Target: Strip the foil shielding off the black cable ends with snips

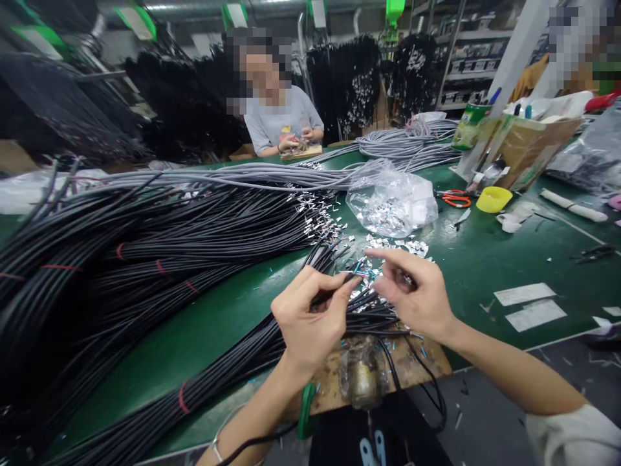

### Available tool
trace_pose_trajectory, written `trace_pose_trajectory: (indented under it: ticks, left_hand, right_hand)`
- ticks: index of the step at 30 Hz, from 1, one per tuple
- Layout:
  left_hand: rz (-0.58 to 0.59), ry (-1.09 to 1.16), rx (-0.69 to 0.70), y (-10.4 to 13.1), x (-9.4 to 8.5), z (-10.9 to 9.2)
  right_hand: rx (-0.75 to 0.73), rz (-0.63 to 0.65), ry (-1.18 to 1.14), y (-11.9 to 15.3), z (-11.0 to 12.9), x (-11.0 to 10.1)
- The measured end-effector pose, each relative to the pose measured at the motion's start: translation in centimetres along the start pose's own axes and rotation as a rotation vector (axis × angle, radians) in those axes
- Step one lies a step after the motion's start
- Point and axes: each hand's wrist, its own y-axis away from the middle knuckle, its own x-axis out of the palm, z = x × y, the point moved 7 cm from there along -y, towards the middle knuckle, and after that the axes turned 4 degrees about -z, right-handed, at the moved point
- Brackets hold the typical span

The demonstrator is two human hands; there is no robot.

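Note:
My left hand (313,314) is closed, with thumb and forefinger pinching a black cable (350,277) close to its stripped end. Thin blue, white and reddish wires (359,266) fan out from that end. Just right of these wires is my right hand (418,291), its forefinger and thumb apart and its other fingers curled in. A small dark patch shows inside the curl; I cannot make out what it is. Below both hands lies a bundle of black cables (242,356), bound with a red tie (183,396).
More black cable bundles (160,239) and long grey cables (233,173) cover the left. Foil scraps (412,247) and a plastic bag (391,197) lie ahead. Orange-handled scissors (456,199) and a yellow ring (493,199) are right. A wooden board (330,382) sits below. Opposite works another person (286,123).

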Motion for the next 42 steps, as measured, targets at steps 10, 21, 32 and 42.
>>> trace_pose_trajectory:
  ticks: [10,21,32,42]
  left_hand:
    - [-0.014,0.020,0.057,-0.2,-0.7,-0.3]
    - [-0.060,-0.083,0.196,0.2,-0.9,-1.1]
    - [0.321,0.166,-0.292,0.3,0.9,1.0]
    - [0.652,0.713,-0.819,1.5,3.4,2.8]
  right_hand:
    - [0.090,0.213,-0.160,-0.8,-0.1,1.1]
    - [0.143,0.207,-0.213,-0.8,-0.4,1.1]
    - [0.020,0.061,-0.055,-0.9,0.6,0.1]
    - [0.017,0.075,-0.055,-0.9,0.2,0.2]
